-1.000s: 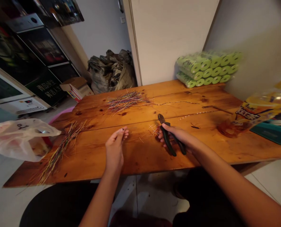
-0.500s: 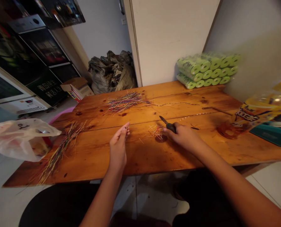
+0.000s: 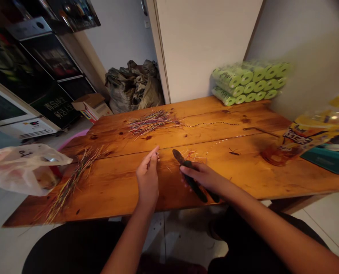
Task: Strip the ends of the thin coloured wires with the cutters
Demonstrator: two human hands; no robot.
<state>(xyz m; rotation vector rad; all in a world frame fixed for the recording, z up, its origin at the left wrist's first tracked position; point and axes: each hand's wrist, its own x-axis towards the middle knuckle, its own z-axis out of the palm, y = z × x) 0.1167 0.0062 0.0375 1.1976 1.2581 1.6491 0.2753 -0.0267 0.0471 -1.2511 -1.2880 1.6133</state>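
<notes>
My right hand (image 3: pixel 202 175) is wrapped round a pair of dark-handled pliers (image 3: pixel 197 189), whose jaws point up and to the left above the table. To its left, my left hand (image 3: pixel 148 173) is closed in a pinch, with a small dark bit at the fingertips that is too small to name. Behind the pliers lies a little heap of short wire offcuts (image 3: pixel 191 154), red and pale. One bundle of thin coloured wires (image 3: pixel 152 122) rests farther back, and a second bundle of coloured wires (image 3: pixel 72 184) lies at the left end of the table.
The wooden table (image 3: pixel 115 179) also bears a beaded-looking strand (image 3: pixel 212 124), a leaning bottle of amber drink (image 3: pixel 301 137), a teal box (image 3: pixel 326 160) and stacked green rolls (image 3: pixel 249 83). A white plastic bag (image 3: pixel 23 167) sits at the left edge.
My right hand has moved left and towards me, turning the pliers so their handles show. The left hand has shifted slightly right, still pinched.
</notes>
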